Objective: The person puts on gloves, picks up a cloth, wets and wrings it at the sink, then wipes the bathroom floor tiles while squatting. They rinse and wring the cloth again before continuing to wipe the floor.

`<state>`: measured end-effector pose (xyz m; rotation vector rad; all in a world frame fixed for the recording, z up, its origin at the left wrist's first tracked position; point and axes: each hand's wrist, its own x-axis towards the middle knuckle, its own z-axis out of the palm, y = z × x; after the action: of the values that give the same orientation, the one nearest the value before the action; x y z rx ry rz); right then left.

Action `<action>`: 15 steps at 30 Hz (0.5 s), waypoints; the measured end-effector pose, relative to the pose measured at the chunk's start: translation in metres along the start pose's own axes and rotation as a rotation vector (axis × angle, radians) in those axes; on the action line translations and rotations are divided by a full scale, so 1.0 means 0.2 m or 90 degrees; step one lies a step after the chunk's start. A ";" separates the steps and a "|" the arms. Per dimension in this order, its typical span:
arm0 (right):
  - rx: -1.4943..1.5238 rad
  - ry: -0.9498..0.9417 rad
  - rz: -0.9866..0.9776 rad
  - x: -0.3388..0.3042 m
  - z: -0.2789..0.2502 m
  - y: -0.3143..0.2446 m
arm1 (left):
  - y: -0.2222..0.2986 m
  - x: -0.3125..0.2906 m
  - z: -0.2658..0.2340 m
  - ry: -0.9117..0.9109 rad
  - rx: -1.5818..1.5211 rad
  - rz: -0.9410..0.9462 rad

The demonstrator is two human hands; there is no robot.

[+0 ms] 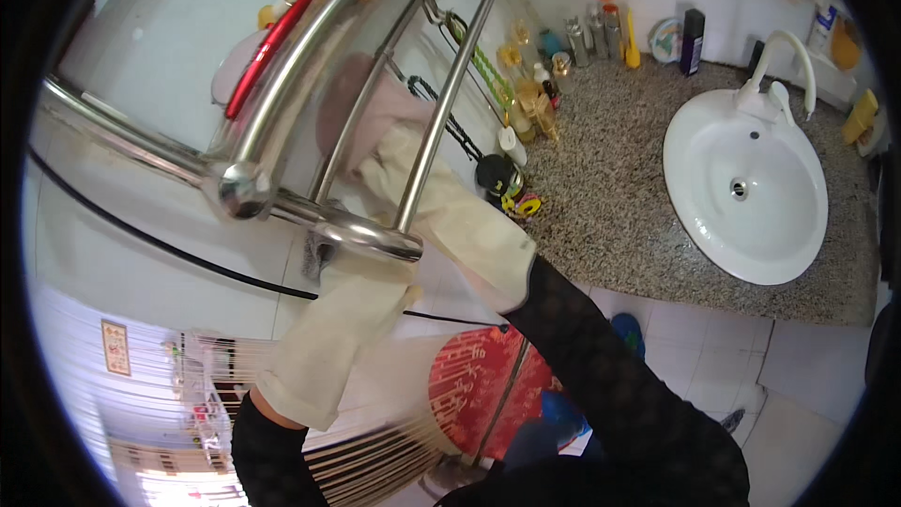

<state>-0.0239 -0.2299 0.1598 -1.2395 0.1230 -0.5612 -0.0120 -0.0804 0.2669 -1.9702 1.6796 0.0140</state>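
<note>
Both my hands wear long cream rubber gloves, and black sleeves cover my forearms. My right hand reaches behind the metal rails of a wall rack. At its fingers is a pale pink cloth, seen partly through the rack, and the hand seems closed on it. My left hand is just below the rounded end of the rack. The rail hides its fingers, so I cannot tell how they are set. A bit of grey cloth shows beside it, against the white wall.
A red, slim object lies on the rack. To the right, a speckled stone counter holds several small bottles and a white sink with a tap. Necklaces hang by the wall. Below are a red round mat and a string curtain.
</note>
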 end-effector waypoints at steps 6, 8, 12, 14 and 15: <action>0.620 0.015 0.127 0.00 0.05 0.53 | -0.04 0.05 0.17 0.062 -0.102 0.026; 0.431 0.009 0.111 -0.14 0.12 0.62 | -0.07 -0.02 0.11 0.089 -0.070 0.053; 0.218 0.037 0.053 0.05 0.02 0.47 | -0.09 0.00 0.17 0.077 -0.134 0.034; 0.198 0.050 0.034 0.18 -0.03 0.34 | -0.07 0.01 0.15 0.132 -0.124 0.050; 0.183 0.063 0.024 0.20 -0.03 0.33 | -0.06 0.01 0.13 0.160 -0.121 0.055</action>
<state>0.0307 -0.2400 0.1063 -0.9285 0.1441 -0.5852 0.0072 -0.0699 0.2489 -2.1074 1.9879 -0.0456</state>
